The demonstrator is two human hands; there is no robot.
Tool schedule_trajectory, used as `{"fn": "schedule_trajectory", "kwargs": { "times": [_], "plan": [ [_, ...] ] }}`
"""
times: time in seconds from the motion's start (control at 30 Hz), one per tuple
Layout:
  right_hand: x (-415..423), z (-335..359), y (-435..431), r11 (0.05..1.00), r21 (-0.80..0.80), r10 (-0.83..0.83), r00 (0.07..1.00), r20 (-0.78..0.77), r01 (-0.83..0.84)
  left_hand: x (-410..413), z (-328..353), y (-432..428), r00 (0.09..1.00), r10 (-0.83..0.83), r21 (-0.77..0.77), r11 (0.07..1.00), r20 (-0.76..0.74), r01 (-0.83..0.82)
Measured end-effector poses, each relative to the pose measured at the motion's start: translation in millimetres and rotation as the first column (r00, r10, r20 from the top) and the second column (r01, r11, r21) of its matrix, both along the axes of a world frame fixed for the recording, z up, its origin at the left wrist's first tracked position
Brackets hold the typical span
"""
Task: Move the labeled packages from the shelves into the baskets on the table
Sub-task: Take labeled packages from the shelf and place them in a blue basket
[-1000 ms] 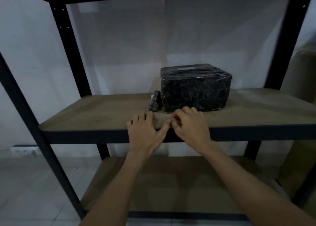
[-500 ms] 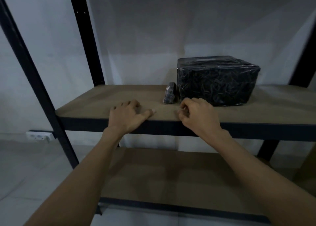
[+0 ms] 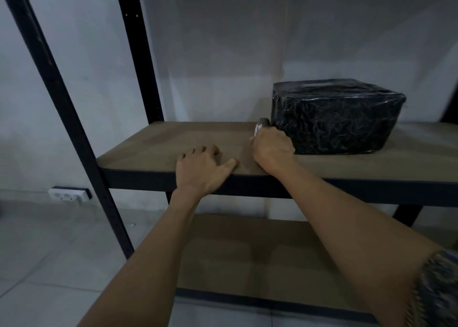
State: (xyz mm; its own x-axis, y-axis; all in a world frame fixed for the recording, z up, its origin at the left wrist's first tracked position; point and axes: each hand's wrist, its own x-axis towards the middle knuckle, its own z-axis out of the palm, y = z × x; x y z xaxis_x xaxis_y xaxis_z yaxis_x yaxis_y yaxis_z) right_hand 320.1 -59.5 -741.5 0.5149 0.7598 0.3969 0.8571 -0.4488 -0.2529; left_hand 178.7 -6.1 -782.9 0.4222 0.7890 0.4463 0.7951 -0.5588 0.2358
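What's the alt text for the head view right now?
A person's right hand grips a small dark package beside a large black wrapped package on a brown shelf board. The left hand rests on the board near its front edge.

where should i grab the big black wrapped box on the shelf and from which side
Take the big black wrapped box by its two short ends, one hand on each, coming from the front of the shelf. It sits flat and looks too wide for one hand. The right hand grips the small package at its left end, so clear that first.
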Motion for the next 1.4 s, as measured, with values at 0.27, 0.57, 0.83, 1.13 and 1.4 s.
{"fn": "schedule_trajectory", "kwargs": {
  "times": [0.27, 0.57, 0.83, 1.13, 1.4],
  "plan": [
    [15, 12, -17, 0.954, -0.194, 0.198, 0.967, -0.158, -0.228, -2, 2, -3, 0.998, 0.000, -0.037, 0.999, 0.065, 0.002],
    [20, 9, -36, 0.930, -0.154, 0.306, 0.934, -0.183, -0.334, -6, 9, -4, 0.989, -0.065, -0.096, 0.992, 0.136, 0.079],
    [29, -35, -80, 0.901, 0.253, 0.353, 0.935, 0.042, -0.352, -8, 16, 1, 0.975, -0.079, -0.192, 0.974, 0.208, 0.120],
    [28, -32, -75, 0.898, 0.256, 0.364, 0.931, 0.022, -0.357, 17, 33, 2, 0.934, 0.065, -0.434, 0.895, 0.351, 0.101],
    [28, -32, -74, 0.922, 0.202, 0.329, 0.944, 0.038, -0.330, 40, 54, 8, 0.869, 0.002, -0.547, 0.777, 0.495, 0.310]
  ]
}}
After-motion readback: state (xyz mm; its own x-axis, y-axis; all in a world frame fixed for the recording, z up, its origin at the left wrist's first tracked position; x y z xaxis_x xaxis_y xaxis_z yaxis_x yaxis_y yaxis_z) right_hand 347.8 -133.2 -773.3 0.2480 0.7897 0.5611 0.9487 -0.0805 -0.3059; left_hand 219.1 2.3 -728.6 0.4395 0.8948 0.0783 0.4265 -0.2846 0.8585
